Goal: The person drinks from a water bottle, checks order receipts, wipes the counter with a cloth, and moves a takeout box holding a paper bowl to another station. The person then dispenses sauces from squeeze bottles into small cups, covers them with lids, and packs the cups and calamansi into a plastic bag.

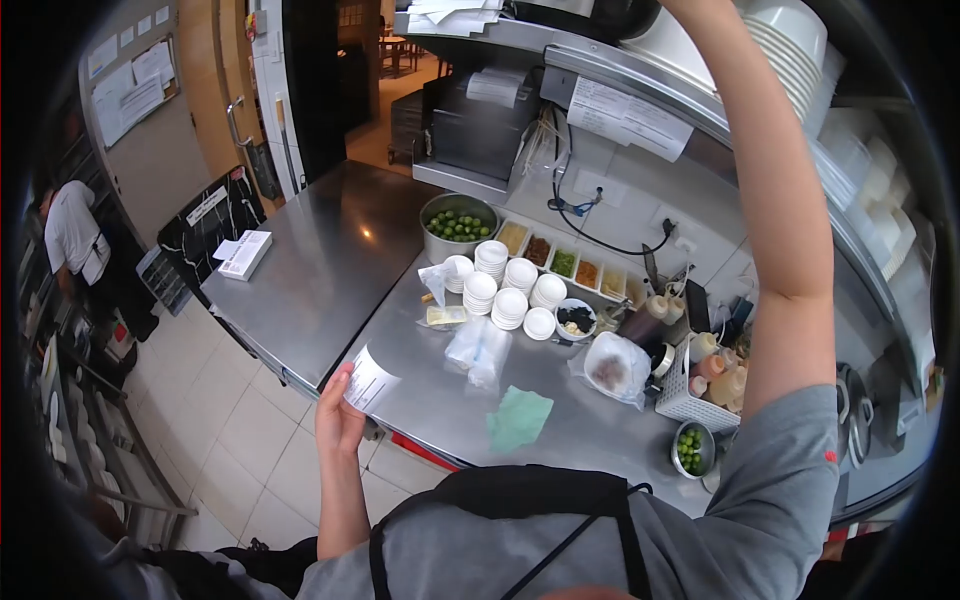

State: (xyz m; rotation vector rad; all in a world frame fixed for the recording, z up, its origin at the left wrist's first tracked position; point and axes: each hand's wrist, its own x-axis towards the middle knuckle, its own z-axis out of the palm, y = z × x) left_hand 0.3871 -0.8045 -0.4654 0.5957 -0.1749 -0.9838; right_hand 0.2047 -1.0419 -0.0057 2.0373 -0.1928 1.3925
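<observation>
My left hand pinches a small printed paper slip at its left edge, over the front edge of the steel counter. My right arm reaches up past the shelf; my right hand is at the top edge of the view, near stacked white containers, with its fingers out of sight. On the counter stand several stacks of small white lidded cups, a plastic bag and a green cloth.
A pot of green limes, a row of filled trays and a white basket of bottles line the back. Another bowl of limes stands right. A person bends at the far left. A white box lies on the left counter.
</observation>
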